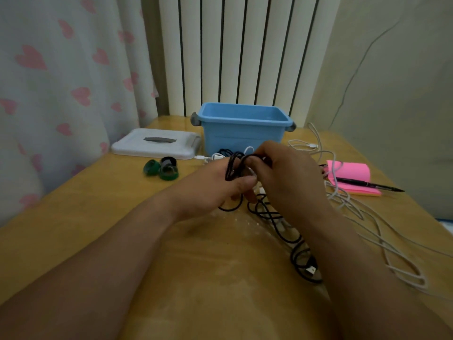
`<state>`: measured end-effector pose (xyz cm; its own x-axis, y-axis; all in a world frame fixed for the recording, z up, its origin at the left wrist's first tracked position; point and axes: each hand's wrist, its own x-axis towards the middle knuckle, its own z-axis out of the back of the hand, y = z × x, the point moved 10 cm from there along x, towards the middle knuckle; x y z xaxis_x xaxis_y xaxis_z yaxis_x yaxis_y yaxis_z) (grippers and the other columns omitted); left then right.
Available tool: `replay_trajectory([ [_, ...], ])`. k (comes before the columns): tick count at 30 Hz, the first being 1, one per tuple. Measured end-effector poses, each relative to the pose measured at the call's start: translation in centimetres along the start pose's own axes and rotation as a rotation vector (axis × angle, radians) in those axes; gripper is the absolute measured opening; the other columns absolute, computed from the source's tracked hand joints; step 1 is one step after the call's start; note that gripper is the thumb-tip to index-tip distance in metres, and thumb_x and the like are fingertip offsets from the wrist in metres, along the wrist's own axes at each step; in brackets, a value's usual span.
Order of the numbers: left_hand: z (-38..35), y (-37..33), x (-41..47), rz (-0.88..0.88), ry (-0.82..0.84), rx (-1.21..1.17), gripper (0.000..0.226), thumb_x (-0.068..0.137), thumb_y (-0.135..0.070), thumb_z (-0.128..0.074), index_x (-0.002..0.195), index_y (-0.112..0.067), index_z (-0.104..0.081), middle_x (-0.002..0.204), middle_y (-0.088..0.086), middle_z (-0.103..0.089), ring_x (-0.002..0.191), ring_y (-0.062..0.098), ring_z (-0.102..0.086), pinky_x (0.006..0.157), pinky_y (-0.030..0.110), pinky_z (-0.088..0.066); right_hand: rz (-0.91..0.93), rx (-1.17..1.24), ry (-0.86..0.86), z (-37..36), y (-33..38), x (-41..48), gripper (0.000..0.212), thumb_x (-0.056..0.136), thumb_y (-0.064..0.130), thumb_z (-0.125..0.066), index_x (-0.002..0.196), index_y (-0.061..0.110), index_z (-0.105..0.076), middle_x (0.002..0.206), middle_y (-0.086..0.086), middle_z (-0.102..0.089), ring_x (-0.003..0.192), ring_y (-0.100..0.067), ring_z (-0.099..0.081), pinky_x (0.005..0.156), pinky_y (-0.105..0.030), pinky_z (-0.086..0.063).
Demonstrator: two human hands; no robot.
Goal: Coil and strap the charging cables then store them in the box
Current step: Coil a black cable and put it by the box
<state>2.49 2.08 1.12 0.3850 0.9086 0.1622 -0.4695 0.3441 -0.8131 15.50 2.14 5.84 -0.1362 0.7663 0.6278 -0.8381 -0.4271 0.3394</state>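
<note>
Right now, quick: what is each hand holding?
Left hand: closed on the coiled black cable.
Right hand: closed on the same cable, pinching a loop.

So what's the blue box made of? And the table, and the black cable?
The blue box looks like plastic: smooth, one even colour, moulded rim. The table seems glossy wood or wood-look laminate: yellowish grain, shiny reflections. The black cable looks rubber- or plastic-coated, matte; it bends into loops easily.

Head-worn wide-angle view, forward and down, close over the table (98,204)
</note>
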Motion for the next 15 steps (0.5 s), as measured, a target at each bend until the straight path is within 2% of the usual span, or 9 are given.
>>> replay_trajectory([
  [3,0.6,0.4,-0.1,-0.033,-0.015,-0.106,0.028,0.113,-0.03,-0.053,0.09,-0.02,-0.066,0.077,0.003,-0.067,0.078,0.012,-0.067,0.083,0.034,-0.055,-0.033,0.133,0.015,-0.2,-0.4,0.0,0.022,0.098,0.049,-0.066,0.095,0.028,-0.069,0.079,0.009,-0.069,0.076,-0.014,-0.065,0.068,-0.04,-0.056],
  [4,0.9,0.7,0.0,-0.032,-0.045,-0.216,0.029,0.113,-0.029,-0.052,0.091,-0.018,-0.066,0.073,0.007,-0.06,0.079,0.02,-0.068,0.091,0.042,-0.058,-0.045,0.168,0.027,-0.4,-0.6,0.0,0.023,0.098,0.051,-0.065,0.092,0.028,-0.068,0.076,0.01,-0.069,0.074,-0.012,-0.065,0.067,-0.04,-0.056],
  [5,1.4,1.2,0.2,-0.006,-0.089,-0.374,0.027,0.113,-0.028,-0.051,0.095,-0.014,-0.065,0.069,0.007,-0.053,0.075,0.024,-0.068,0.09,0.046,-0.059,-0.062,0.203,0.044,-0.6,-0.7,0.0,0.024,0.099,0.052,-0.064,0.09,0.029,-0.067,0.074,0.011,-0.068,0.072,-0.01,-0.065,0.066,-0.039,-0.056],
  [7,2.5,2.5,0.4,0.064,-0.203,-0.646,0.025,0.114,-0.031,-0.049,0.104,-0.01,-0.059,0.064,0.001,-0.042,0.058,0.019,-0.057,0.068,0.04,-0.059,-0.102,0.284,0.081,-1.1,-1.0,0.0,0.026,0.102,0.049,-0.061,0.087,0.029,-0.066,0.069,0.012,-0.067,0.067,-0.005,-0.065,0.064,-0.034,-0.053],
  [9,3.7,3.2,0.3,0.088,-0.306,-0.766,0.028,0.114,-0.036,-0.047,0.1,-0.014,-0.055,0.063,-0.001,-0.034,0.048,0.013,-0.039,0.049,0.03,-0.045,-0.138,0.398,0.118,-1.8,-1.0,-0.1,0.027,0.106,0.043,-0.057,0.088,0.026,-0.067,0.07,0.008,-0.067,0.064,-0.006,-0.063,0.061,-0.033,-0.051],
  [11,3.8,3.3,0.2,0.097,-0.325,-0.778,0.036,0.112,-0.048,-0.046,0.096,-0.016,-0.052,0.064,-0.001,-0.032,0.048,0.012,-0.031,0.045,0.027,-0.036,-0.166,0.508,0.138,-2.6,-0.5,-0.5,0.026,0.108,0.037,-0.054,0.093,0.021,-0.068,0.075,0.004,-0.067,0.066,-0.008,-0.061,0.059,-0.034,-0.05],
  [12,3.3,3.0,0.2,0.098,-0.304,-0.764,0.04,0.109,-0.054,-0.047,0.096,-0.017,-0.052,0.064,-0.002,-0.033,0.049,0.012,-0.031,0.046,0.026,-0.034,-0.161,0.526,0.136,-2.8,-0.1,-0.7,0.024,0.108,0.035,-0.053,0.095,0.02,-0.068,0.078,0.004,-0.067,0.068,-0.006,-0.06,0.058,-0.029,-0.048],
  [14,1.9,1.9,0.1,0.078,-0.244,-0.723,0.043,0.105,-0.058,-0.051,0.094,-0.017,-0.056,0.061,-0.006,-0.041,0.049,0.01,-0.035,0.047,0.025,-0.034,-0.114,0.532,0.126,-3.2,1.2,-1.3,0.018,0.109,0.03,-0.055,0.098,0.021,-0.066,0.078,0.008,-0.067,0.07,-0.001,-0.062,0.057,-0.017,-0.046],
  [15,1.3,1.1,0.1,0.054,-0.226,-0.702,0.039,0.106,-0.056,-0.051,0.099,-0.018,-0.06,0.06,-0.008,-0.049,0.049,0.008,-0.041,0.048,0.024,-0.036,-0.088,0.545,0.131,-3.5,1.9,-1.6,0.013,0.109,0.028,-0.057,0.101,0.023,-0.066,0.079,0.01,-0.069,0.072,0.001,-0.065,0.06,-0.016,-0.05],
])
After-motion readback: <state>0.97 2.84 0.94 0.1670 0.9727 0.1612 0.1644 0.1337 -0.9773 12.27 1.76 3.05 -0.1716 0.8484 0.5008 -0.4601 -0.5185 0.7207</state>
